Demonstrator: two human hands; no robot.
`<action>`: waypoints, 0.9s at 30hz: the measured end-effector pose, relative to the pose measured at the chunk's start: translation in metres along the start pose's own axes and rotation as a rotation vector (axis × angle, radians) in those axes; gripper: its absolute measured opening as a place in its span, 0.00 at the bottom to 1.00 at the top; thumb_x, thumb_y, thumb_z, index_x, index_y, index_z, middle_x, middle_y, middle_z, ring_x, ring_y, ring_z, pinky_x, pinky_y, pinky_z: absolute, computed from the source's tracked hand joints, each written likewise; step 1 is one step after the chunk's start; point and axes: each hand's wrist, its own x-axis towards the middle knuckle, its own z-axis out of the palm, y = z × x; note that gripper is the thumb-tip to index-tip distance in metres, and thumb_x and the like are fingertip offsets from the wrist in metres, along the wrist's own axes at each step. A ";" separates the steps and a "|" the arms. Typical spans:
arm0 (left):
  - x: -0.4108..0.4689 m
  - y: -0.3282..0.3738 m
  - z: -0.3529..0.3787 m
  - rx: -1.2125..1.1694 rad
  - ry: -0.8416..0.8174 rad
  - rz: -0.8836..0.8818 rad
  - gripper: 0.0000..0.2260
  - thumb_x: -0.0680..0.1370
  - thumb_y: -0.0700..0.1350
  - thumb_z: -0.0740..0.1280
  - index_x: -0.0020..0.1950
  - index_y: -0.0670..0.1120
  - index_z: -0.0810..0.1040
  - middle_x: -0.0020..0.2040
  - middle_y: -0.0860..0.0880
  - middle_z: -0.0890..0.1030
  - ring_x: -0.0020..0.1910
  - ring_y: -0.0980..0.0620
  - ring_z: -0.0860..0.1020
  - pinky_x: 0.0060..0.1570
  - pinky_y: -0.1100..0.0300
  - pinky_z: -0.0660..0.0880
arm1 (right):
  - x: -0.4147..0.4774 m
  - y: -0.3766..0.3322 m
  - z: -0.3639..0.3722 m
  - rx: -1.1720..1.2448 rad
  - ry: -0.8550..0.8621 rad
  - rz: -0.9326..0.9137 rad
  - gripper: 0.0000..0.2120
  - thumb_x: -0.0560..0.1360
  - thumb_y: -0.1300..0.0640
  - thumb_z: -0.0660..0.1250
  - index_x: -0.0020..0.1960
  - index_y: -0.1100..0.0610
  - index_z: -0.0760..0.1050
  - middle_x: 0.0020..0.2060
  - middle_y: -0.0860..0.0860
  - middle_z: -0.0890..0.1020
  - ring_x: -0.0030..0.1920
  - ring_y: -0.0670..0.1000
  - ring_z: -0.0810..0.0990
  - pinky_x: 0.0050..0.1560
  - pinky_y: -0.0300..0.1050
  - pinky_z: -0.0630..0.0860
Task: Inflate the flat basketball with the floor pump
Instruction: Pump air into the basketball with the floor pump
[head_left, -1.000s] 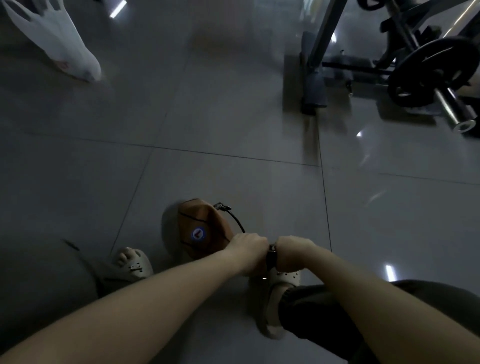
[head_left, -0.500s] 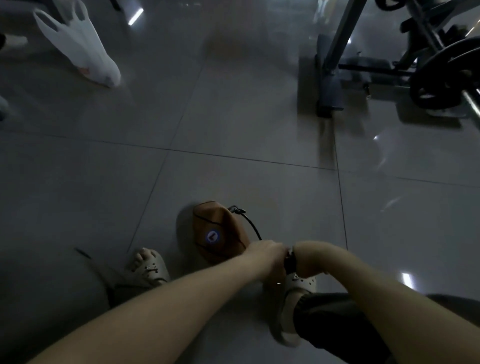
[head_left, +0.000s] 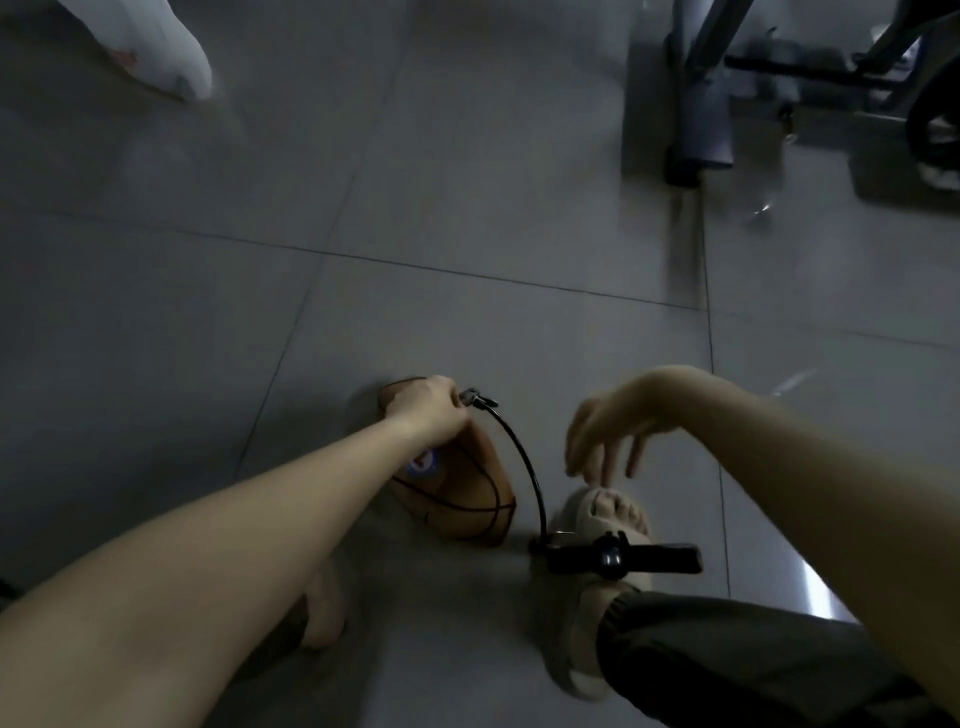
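The left hand (head_left: 428, 410) is gripping the crumpled, flat orange rubber basketball (head_left: 457, 488) at the black hose's connector (head_left: 475, 400); the right hand (head_left: 613, 426) is hovering open, empty. Next, probably seating the connector, then pumping the black handle (head_left: 618, 558).

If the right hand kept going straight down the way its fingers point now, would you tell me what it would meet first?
Most likely the toes of the sandalled foot, just below the right hand. The pump handle lies farther along. Depth is hard to judge from this one view.
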 end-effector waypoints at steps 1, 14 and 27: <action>0.011 -0.003 0.003 0.051 0.071 -0.019 0.12 0.78 0.56 0.67 0.55 0.50 0.77 0.55 0.47 0.80 0.49 0.46 0.78 0.46 0.53 0.75 | 0.020 -0.004 -0.004 0.041 0.118 -0.026 0.13 0.79 0.55 0.67 0.61 0.60 0.79 0.51 0.57 0.85 0.52 0.55 0.85 0.57 0.56 0.81; 0.042 -0.009 0.044 -0.103 -0.062 -0.129 0.24 0.69 0.56 0.73 0.60 0.50 0.71 0.53 0.46 0.79 0.50 0.45 0.79 0.43 0.54 0.77 | 0.157 -0.038 0.012 0.379 0.443 -0.213 0.27 0.81 0.62 0.60 0.78 0.56 0.58 0.67 0.60 0.74 0.55 0.59 0.83 0.54 0.54 0.81; 0.008 -0.055 0.042 -0.041 -0.152 0.190 0.21 0.72 0.53 0.74 0.61 0.57 0.71 0.48 0.51 0.82 0.44 0.51 0.81 0.43 0.53 0.80 | 0.153 -0.044 0.050 0.184 0.392 -0.411 0.13 0.74 0.62 0.72 0.57 0.60 0.75 0.46 0.57 0.84 0.42 0.54 0.85 0.41 0.52 0.85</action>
